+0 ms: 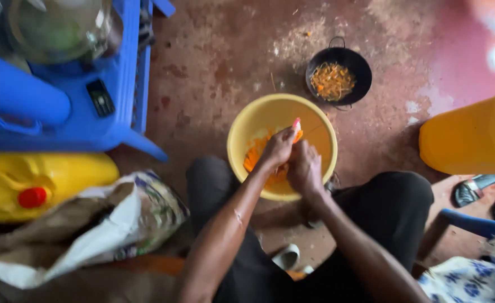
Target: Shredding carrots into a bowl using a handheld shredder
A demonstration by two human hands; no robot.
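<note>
View: looking straight down from the person's head at both bare hands, over a worn reddish floor, with dark-clothed knees at either side.
Left hand (279, 147): raised over a yellow bowl, fingers pressed together around the lower part of an orange carrot piece.
Carrot piece (297, 134): its orange end, with a pale pinkish tip, sticks out above the left fingers, angled up and to the right; the rest is hidden inside the grip.
Right hand (305, 170): just beside the left hand and touching it, fingers curled; whether it holds a tool or the carrot cannot be told.
Yellow bowl (320, 129): round, on the floor between the knees, directly beneath both hands.
Orange shreds (253, 157): heaped in the left part of the bowl, below the left hand.
Black pan (360, 64): small, with handles, on the floor beyond the bowl to the right, holding more orange shreds.
Left side: a blue plastic stool (118, 73), a yellow jug with a red cap (62, 174) lying on its side, and a crumpled sack (107, 224).
Right side: a large yellow container (466, 137) at the edge.
</note>
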